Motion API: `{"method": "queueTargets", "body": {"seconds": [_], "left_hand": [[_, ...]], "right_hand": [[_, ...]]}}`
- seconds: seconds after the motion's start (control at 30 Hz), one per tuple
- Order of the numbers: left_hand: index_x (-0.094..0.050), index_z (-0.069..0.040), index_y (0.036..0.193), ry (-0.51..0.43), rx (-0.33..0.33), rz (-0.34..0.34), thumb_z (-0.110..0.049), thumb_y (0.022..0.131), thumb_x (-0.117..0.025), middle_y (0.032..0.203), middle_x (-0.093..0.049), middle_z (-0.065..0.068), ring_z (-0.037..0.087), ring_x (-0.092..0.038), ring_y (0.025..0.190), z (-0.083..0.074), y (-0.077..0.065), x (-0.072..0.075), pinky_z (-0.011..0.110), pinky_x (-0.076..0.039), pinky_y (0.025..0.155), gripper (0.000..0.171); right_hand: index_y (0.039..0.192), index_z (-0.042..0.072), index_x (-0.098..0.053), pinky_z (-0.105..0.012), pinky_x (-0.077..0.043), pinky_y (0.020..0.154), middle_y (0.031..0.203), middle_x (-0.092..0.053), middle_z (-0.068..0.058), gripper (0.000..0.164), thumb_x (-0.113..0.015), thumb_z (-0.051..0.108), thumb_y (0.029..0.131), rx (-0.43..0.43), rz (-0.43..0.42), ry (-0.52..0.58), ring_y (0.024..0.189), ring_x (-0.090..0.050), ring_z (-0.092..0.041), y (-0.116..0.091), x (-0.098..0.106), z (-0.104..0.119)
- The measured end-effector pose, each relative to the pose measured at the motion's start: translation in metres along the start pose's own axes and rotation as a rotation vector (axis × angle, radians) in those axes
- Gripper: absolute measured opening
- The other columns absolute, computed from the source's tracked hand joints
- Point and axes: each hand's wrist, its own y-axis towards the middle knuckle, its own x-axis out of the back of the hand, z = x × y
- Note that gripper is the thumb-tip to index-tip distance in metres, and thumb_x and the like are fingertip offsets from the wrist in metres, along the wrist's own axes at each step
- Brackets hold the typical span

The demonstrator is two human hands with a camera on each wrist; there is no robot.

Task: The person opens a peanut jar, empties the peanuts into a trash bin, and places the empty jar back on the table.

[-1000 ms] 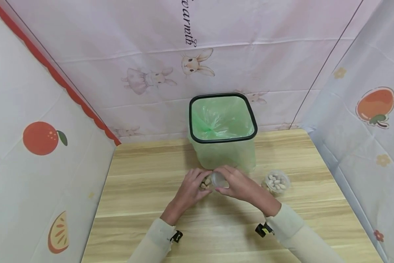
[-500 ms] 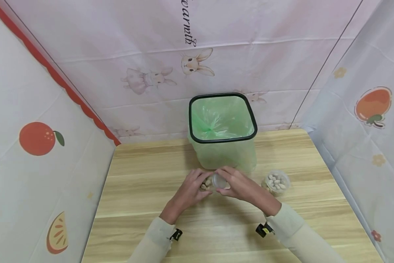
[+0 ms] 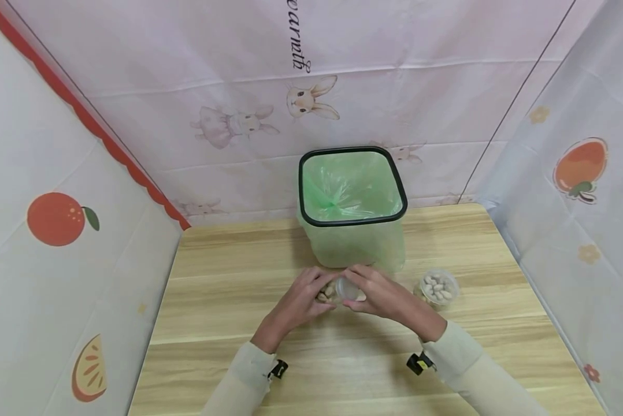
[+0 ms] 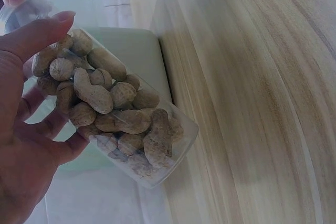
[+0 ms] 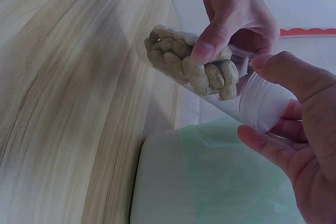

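Holding a clear, smooth plastic jar (image 4: 118, 109) filled with tan, ridged peanuts (image 5: 212, 75) in the left grip (image 3: 299, 296), with thumb and fingers curled round its side. Clasping the cloudy, round lid (image 5: 265, 103) at its mouth in the right grip (image 3: 379, 293), spread to the lid's width. Tilted over the wood-grained surface (image 3: 212, 312), at six o'clock from a green-lined bin (image 3: 353, 222), with a second jar (image 3: 437, 289) at three o'clock.

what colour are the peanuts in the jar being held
The peanuts are light brown, showing best in the left wrist view.
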Motion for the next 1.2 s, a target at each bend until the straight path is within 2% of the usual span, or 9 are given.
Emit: {"method": "queueTargets", "body": {"seconds": [0.27, 0.53, 0.83, 1.07, 1.2], "left_hand": [[-0.064, -0.019, 0.142, -0.049, 0.0, 0.022, -0.021, 0.077, -0.093, 0.111, -0.064, 0.001, 0.014, -0.058, 0.1, -0.0029, 0.0028, 0.0035, 0.032, -0.052, 0.085, 0.072], [-0.065, -0.019, 0.141, -0.067, 0.008, 0.07, -0.023, 0.08, -0.091, 0.118, -0.066, 0.002, 0.015, -0.061, 0.108, -0.0017, 0.0042, 0.0062, 0.034, -0.055, 0.09, 0.067], [-0.067, -0.016, 0.139, -0.111, -0.015, 0.107, -0.022, 0.079, -0.092, 0.117, -0.068, 0.002, 0.014, -0.063, 0.106, 0.0033, 0.0052, 0.0043, 0.028, -0.056, 0.086, 0.065], [-0.067, -0.011, 0.138, -0.186, -0.008, 0.172, -0.015, 0.079, -0.091, 0.116, -0.07, 0.005, 0.013, -0.065, 0.099, 0.0058, 0.0048, 0.0048, 0.025, -0.055, 0.083, 0.063], [-0.066, -0.011, 0.139, -0.205, -0.008, 0.18, -0.013, 0.079, -0.09, 0.117, -0.071, 0.008, 0.014, -0.065, 0.099, 0.0066, 0.0037, 0.0027, 0.024, -0.055, 0.083, 0.064]], "right_hand": [[0.121, 0.002, -0.07, -0.026, -0.061, 0.077, 0.115, -0.071, -0.01, 0.053, -0.09, 0.03, 0.08, 0.058, -0.031, -0.037, 0.098, -0.071, -0.017, -0.0021, -0.0014, -0.0023], [0.121, 0.001, -0.07, -0.024, -0.061, 0.077, 0.115, -0.072, -0.011, 0.054, -0.091, 0.028, 0.079, 0.122, -0.049, -0.057, 0.096, -0.071, -0.016, -0.0032, -0.0035, -0.0047], [0.121, 0.002, -0.07, -0.023, -0.061, 0.077, 0.116, -0.071, -0.01, 0.053, -0.09, 0.027, 0.08, 0.146, -0.031, -0.066, 0.097, -0.07, -0.014, -0.0057, -0.0035, -0.0042], [0.126, 0.002, -0.068, -0.028, -0.061, 0.087, 0.119, -0.069, -0.008, 0.055, -0.089, 0.025, 0.08, 0.209, 0.011, -0.079, 0.107, -0.068, -0.019, -0.0057, -0.0021, -0.0034], [0.127, 0.003, -0.067, -0.029, -0.061, 0.089, 0.12, -0.069, -0.008, 0.057, -0.09, 0.025, 0.08, 0.205, 0.026, -0.079, 0.108, -0.068, -0.019, -0.0063, -0.0017, -0.0039]]}}
